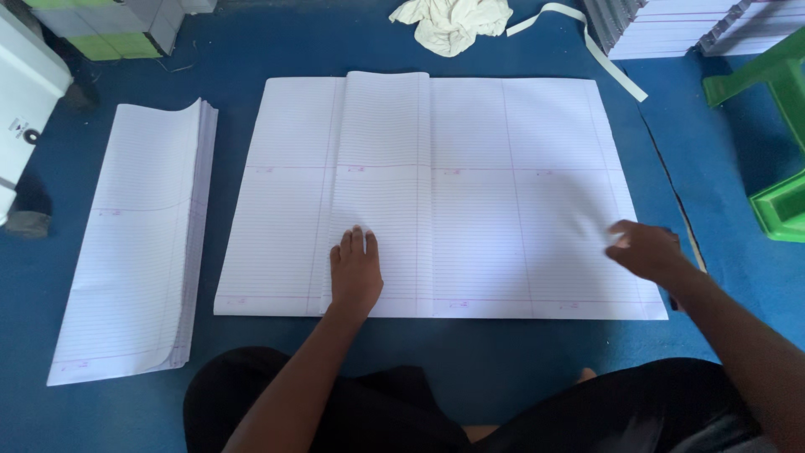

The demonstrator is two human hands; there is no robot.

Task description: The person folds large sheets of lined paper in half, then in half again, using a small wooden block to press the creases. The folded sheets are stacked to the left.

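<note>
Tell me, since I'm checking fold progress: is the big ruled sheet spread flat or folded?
Partly folded: a strip of the big ruled sheet lies doubled over left of centre under the left hand.

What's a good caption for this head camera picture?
Left hand presses a big lined sheet; right hand at its edge.

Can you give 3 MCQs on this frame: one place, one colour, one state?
1. Where is the folded stack of ruled sheets?
A. left of the large ruled sheet
B. on top of it
C. right of it

2. What colour is the floor mat?
A. red
B. blue
C. grey

3. How is the left hand?
A. fisted in the air
B. gripping a pen
C. flat on the sheet

Answers:
1 A, the stack lies apart on the mat's left side.
2 B, blue shows all round the paper.
3 C, palm down, fingers extended; the right hand is at the sheet's right edge.
</note>
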